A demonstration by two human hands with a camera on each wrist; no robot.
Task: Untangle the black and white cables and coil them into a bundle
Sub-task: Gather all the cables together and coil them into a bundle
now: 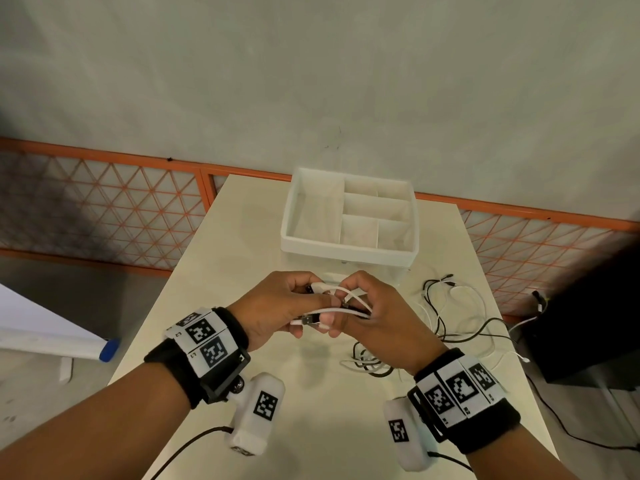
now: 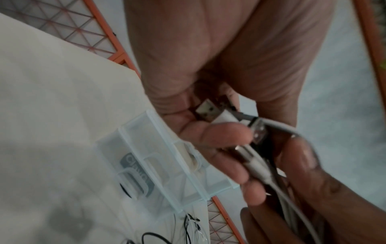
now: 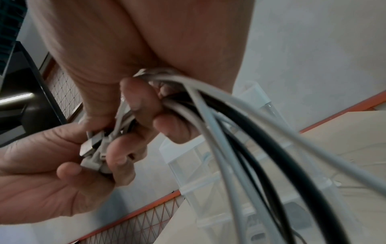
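My left hand (image 1: 277, 306) and right hand (image 1: 374, 313) meet above table (image 1: 311, 393), just in front of organizer (image 1: 346, 249). Left fingers curled round plugs (image 2: 213, 113) at cable ends, thumb pressing on top. Right fingers curled round strands of white cables (image 3: 221, 140) and black cables (image 3: 282, 156), gripping them together. Rest of both cables trails down from right hand, lies in loose tangle on table right of organizer's near corner (image 1: 446, 320).
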